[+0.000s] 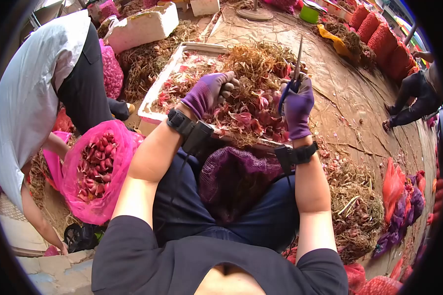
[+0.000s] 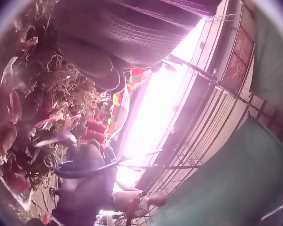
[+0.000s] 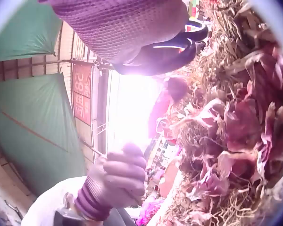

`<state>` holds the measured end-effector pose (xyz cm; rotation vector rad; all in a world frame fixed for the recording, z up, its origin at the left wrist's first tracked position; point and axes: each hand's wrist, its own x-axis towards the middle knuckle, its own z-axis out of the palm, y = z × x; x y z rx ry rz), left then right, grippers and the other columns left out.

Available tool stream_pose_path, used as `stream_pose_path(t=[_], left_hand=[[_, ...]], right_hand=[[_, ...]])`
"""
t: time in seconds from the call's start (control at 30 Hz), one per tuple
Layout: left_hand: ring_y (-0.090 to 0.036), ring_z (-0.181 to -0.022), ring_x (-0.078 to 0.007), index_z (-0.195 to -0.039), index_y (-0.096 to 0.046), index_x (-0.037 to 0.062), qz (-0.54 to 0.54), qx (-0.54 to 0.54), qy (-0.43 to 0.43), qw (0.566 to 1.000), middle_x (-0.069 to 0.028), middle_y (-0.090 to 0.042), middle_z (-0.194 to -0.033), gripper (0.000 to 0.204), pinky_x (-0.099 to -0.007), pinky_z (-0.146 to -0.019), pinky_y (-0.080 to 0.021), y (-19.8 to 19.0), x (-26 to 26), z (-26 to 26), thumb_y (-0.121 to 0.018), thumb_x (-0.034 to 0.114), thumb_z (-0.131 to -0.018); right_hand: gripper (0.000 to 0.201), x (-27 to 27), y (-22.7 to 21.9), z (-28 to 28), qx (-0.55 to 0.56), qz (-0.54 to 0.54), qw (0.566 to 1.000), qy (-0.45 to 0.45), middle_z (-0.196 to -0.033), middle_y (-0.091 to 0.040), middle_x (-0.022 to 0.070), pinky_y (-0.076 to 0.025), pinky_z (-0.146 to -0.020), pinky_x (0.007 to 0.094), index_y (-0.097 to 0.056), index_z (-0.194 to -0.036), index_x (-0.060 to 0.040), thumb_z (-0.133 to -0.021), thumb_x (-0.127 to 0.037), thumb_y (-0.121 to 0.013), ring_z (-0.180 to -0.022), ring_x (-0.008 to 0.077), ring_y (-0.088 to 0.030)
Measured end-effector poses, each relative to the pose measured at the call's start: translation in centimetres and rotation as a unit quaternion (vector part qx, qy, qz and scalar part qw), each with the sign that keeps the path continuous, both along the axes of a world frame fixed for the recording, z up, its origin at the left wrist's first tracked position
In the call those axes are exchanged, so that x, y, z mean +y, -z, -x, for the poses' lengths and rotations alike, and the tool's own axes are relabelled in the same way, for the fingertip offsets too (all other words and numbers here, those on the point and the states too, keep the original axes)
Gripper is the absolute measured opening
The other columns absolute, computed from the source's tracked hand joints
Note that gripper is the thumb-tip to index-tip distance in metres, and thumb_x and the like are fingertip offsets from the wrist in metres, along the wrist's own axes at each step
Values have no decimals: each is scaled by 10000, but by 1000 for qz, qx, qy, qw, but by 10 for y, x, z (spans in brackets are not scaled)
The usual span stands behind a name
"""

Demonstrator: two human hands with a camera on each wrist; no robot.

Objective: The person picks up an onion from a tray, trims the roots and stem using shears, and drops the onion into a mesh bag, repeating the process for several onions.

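My right hand (image 1: 299, 105), in a purple glove with grey fingers, grips a pair of scissors (image 1: 299, 56). Its blades point up and away, and its dark blue handle loops show beside the glove in the right wrist view. To the left, my gloved left hand (image 1: 209, 93) has its fingers curled in over the near pile, with no object showing in them. Beneath both hands spreads a heap of red-skinned shallots (image 1: 246, 118) with dry stems and roots. They lie on a shallow white tray (image 1: 150, 101) strewn with loose skins.
A purple mesh bag (image 1: 216, 169) hangs open between my knees. On the left stands a pink bag of trimmed shallots (image 1: 96, 167), where another person (image 1: 39, 83) bends over. Dry stalks (image 1: 354, 201) are heaped at right; filled red sacks (image 1: 379, 37) line the far right.
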<state>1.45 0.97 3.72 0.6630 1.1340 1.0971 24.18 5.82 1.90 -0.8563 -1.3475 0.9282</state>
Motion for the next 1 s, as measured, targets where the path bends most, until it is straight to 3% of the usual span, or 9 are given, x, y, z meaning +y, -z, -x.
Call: stream_pose_path(t=[0.1, 0.13, 0.17, 0.23, 0.27, 0.4, 0.53, 0.7, 1.0], left_hand=[[-495, -577, -47, -1054, -623, 31, -99, 46, 16, 994, 40, -582, -708, 274, -182, -528, -445, 13, 3, 7, -528, 281, -994], [-611, -786, -99, -1200, -578, 30, -115, 116, 39, 986, -27, -657, -956, 293, -208, -708, -515, 2, -1, 2, -595, 182, -950], [-611, -786, -99, -1200, -578, 30, -114, 113, 40, 986, -27, -657, -956, 293, -208, -708, -515, 5, 0, -3, -595, 182, -950], [-595, -1001, -127, -1376, -458, 37, -323, 174, 153, 918, -65, -594, -1213, 511, -228, -881, -492, 11, 1, -15, -628, 80, -896], [-537, -1120, -132, -1467, -331, 38, -318, 167, 199, 912, -75, -492, -1360, 670, -266, -953, -462, 11, 0, -17, -635, 40, -870], [-523, -1163, -126, -1441, -367, 8, -272, 76, 230, 931, -74, -547, -1311, 647, -287, -954, -464, 8, -10, -31, -660, 57, -865], [-535, -1153, -128, -1425, -384, -4, -230, 127, 264, 928, -75, -564, -1290, 592, -272, -967, -454, 6, -9, -21, -632, 90, -896], [-565, -1114, -125, -1349, -470, -13, -277, -6, 319, 907, -71, -585, -1259, 458, -265, -981, -436, 14, -5, -24, -575, 191, -953], [-627, -957, -103, -1215, -578, 5, -138, 123, 240, 953, -50, -661, -1070, 322, -265, -866, -514, 7, -7, -24, -559, 220, -976]], right_hand=[[316, -2, 5, 3, -3, 23, 999, -41, -819, -623, 15, -489, -560, 189, -539, -1134, -23, -838, 31, -635, -667, 61, -586], [308, -10, 1, 6, 27, 63, 994, -82, -827, -621, 34, -500, -542, 196, -532, -1124, -17, -837, 22, -638, -679, 84, -621], [308, -15, -4, 9, 25, 65, 994, -81, -827, -621, 34, -500, -542, 196, -532, -1124, -17, -837, 22, -638, -679, 84, -621], [359, -22, -13, 12, 120, 116, 975, -150, -875, -640, 73, -535, -611, 227, -515, -1158, 9, -828, 9, -656, -724, 122, -650], [381, -25, -17, 12, 134, 134, 967, -169, -897, -648, 93, -556, -663, 266, -505, -1171, 12, -821, 10, -658, -745, 158, -659], [425, -28, -20, 13, 200, 172, 928, -262, -948, -642, 118, -570, -665, 302, -456, -1214, 17, -835, -9, -648, -769, 200, -668], [441, -28, -20, 12, 197, 190, 930, -244, -959, -641, 117, -567, -662, 299, -448, -1216, 29, -832, -25, -658, -778, 191, -664], [458, -29, -21, 12, 200, 172, 936, -233, -962, -641, 115, -561, -697, 290, -453, -1228, 29, -827, -33, -666, -801, 181, -658], [402, -30, -13, 19, 180, 139, 949, -218, -949, -634, 92, -530, -712, 251, -486, -1214, -12, -865, -68, -678, -847, 146, -639]])
